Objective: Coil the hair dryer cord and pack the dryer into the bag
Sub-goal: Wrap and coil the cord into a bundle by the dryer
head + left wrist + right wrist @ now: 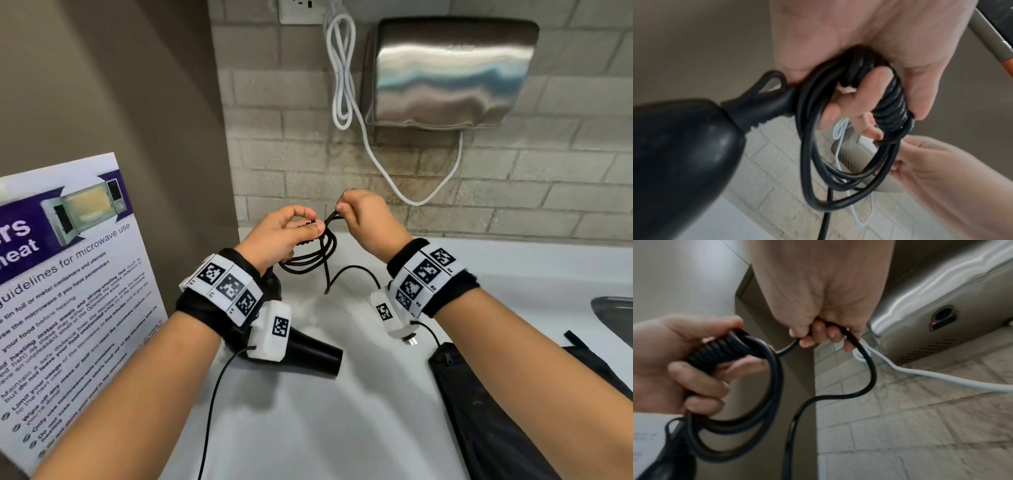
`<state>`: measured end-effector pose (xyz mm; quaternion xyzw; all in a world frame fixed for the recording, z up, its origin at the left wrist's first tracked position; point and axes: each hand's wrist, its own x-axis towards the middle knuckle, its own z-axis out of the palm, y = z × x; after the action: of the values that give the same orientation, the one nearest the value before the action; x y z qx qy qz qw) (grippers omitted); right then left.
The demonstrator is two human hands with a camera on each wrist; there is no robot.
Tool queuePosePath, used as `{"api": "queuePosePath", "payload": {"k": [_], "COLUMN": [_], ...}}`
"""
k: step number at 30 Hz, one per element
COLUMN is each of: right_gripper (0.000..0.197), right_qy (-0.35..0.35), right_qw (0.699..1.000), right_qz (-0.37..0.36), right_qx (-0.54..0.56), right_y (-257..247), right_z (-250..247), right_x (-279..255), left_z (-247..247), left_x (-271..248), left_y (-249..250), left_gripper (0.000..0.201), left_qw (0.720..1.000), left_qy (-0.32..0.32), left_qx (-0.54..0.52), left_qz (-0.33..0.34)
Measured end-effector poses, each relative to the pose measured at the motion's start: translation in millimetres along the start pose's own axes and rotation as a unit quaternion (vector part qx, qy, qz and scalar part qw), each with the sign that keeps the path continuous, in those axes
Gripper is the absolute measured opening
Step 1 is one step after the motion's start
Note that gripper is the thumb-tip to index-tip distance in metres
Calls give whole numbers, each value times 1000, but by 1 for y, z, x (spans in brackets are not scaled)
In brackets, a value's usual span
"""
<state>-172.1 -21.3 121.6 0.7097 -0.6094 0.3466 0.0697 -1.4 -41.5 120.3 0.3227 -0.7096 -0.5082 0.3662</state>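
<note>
The cord (308,255) hangs in loops from the left hand (281,236), whose fingers are curled round the bundle, above the hair dryer (308,354) on the worktop (308,428). Just right of the bundle, the right hand (368,219) pinches the free length. That slack could snag or tug loops loose. The bag (479,404) lies on the worktop, right of the dryer, not yet used.

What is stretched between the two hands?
A short run of the black cord spans the gap from the coil in the left hand to the right hand; the right wrist view shows it best.
</note>
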Motion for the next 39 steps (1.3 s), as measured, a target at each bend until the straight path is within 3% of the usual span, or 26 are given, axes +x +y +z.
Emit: {"api": "queuePosePath", "payload": {"k": [4, 8, 11, 15, 19, 22, 25, 27, 29, 30, 32, 33, 35, 39], "right_gripper": [25, 25, 25, 28, 38, 27, 30, 37, 41, 42, 46, 47, 48, 48], "right_qy": [51, 85, 91, 123, 145, 158, 180, 187, 113, 26, -173, -241, -313, -362], "right_qw": [998, 994, 993, 989, 986, 979, 968, 965, 966, 960, 916, 891, 858, 845], "right_qz": [-13, -32, -32, -64, -79, -89, -45, 48, 192, 265, 359, 376, 385, 372], "right_qx": [-39, -59, -66, -48, 13, 91, 166, 176, 135, 86, -39, -88, -136, -128], "right_y": [-10, -19, -25, -36, -34, -20, 3, 27, 53, 66, 82, 88, 94, 101], "right_z": [-4, -8, -10, -7, -1, 1, -1, 0, 3, 4, 8, 10, 17, 38], "right_x": [-5, -8, -8, -15, -32, -40, -49, -59, -72, -80, -96, -104, -116, -126], "left_z": [4, 5, 6, 6, 7, 9, 10, 11, 14, 16, 18, 19, 18, 17], "left_x": [-3, -9, -10, -7, -3, 1, 6, 8, 9, 9, 10, 10, 11, 10], "left_y": [-1, 0, 3, 3, -3, -8, -11, -11, -12, -12, -13, -13, -14, -15], "left_gripper": [40, 51, 50, 32, 30, 28, 27, 28, 30, 31, 31, 30, 29, 29], "left_qw": [1000, 998, 999, 995, 994, 991, 990, 990, 992, 993, 995, 996, 997, 997], "left_qy": [1, 25, 26, -3, 64, 101, 114, 107, 97, 90, 75, 69, 58, 38], "left_qx": [-17, -11, 15, 86, 19, -15, -36, -37, -27, -21, 0, 10, 17, 24], "left_qz": [20, 47, 37, 60, 84, 90, 79, 80, 78, 76, 69, 64, 56, 60]}}
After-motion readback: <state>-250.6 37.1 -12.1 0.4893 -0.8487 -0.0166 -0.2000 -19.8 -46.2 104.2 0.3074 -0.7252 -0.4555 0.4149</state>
